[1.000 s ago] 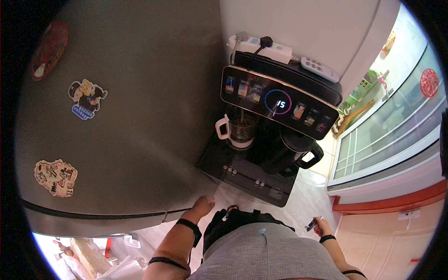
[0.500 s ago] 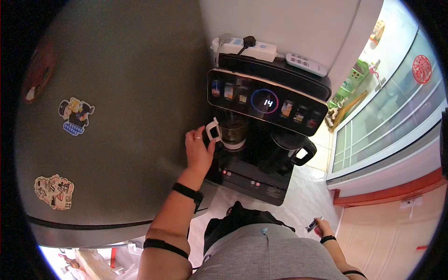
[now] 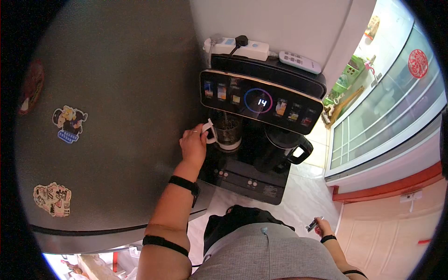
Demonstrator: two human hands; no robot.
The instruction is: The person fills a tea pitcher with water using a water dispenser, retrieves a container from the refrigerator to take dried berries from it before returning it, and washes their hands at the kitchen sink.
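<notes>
My left hand [image 3: 193,145] is closed on the white handle of a glass kettle [image 3: 228,133], its fingers wrapped round the handle. The kettle has a white base and stands in the left bay of a black tea-bar machine [image 3: 238,175]. Dark contents show through the glass; what they are I cannot make out. Low at the right, my right hand [image 3: 323,227] grips a small dark, slender object [image 3: 311,225] whose kind is unclear. The machine's display [image 3: 259,101] reads 14.
A dark fridge [image 3: 126,93] with magnets stands close on the left. In the right bay sits a black-handled jug [image 3: 280,140]. A power strip [image 3: 252,48] and a white remote [image 3: 300,62] lie on top of the machine. A glass sliding door [image 3: 382,107] is at the right.
My left hand's fingers have closed further round the kettle handle. The red lights on the machine's lower panel no longer glow. The view has shifted slightly; my right hand stays put.
</notes>
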